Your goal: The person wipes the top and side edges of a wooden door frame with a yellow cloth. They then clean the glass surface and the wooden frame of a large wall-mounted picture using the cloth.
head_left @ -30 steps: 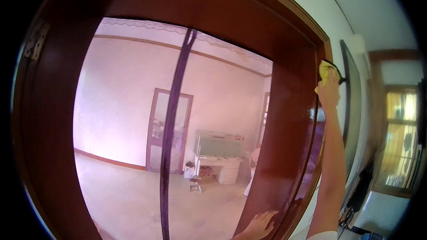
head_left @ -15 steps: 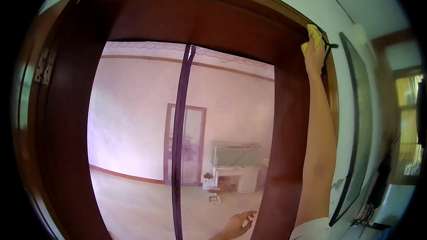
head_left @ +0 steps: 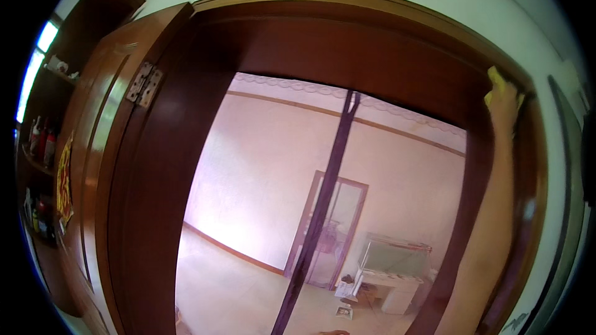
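Observation:
High at the right, my right hand is closed on a yellow cloth. It presses the cloth to the upper right corner of the brown wooden door frame, and my bare forearm runs up along the frame's right side. Only a sliver of my left hand shows at the lower edge, in front of a sheer mesh curtain. Its fingers are mostly cut off from view. A dark purple band runs down the curtain's middle.
An open wooden door on a metal hinge stands at the left. Behind it are shelves with bottles. Through the mesh appear a white desk and a far doorway. A dark-edged panel hangs at right.
The view has swung left and tilted, so more door and shelves show. My right hand still holds the cloth at the frame's corner. My left hand has dropped almost out of view.

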Demonstrator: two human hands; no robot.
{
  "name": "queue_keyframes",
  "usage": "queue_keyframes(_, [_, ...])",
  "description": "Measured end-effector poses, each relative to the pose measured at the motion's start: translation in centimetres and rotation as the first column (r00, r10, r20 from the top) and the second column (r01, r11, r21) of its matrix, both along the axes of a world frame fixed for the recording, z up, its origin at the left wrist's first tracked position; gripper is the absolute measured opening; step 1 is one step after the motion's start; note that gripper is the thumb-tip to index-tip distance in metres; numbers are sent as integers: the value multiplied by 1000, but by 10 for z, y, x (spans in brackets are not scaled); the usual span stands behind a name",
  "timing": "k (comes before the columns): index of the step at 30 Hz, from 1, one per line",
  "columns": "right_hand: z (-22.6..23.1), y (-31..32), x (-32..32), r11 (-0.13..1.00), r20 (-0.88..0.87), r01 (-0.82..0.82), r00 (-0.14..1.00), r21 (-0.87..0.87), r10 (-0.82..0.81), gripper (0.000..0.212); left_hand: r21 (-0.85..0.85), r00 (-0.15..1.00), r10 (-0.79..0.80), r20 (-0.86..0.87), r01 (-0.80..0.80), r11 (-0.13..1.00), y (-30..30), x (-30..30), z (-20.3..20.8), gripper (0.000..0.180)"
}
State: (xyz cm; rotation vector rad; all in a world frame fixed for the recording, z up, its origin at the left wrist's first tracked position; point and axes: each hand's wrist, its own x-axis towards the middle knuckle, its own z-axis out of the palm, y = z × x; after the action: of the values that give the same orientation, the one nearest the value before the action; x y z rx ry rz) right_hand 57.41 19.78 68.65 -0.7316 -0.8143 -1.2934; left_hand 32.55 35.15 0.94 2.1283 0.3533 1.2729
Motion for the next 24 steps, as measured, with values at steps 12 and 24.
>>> queue_keyframes(12, [-5,7,-258,1000,155,9,988,-12,-7,39,-6,996,5,91,-4,1000,17,-106,-17,34])
queue_keyframes(24, [-4,47,-565,989,315,-71,949,130,26,36,-48,989,107,103,-103,994,21,-327,-22,37])
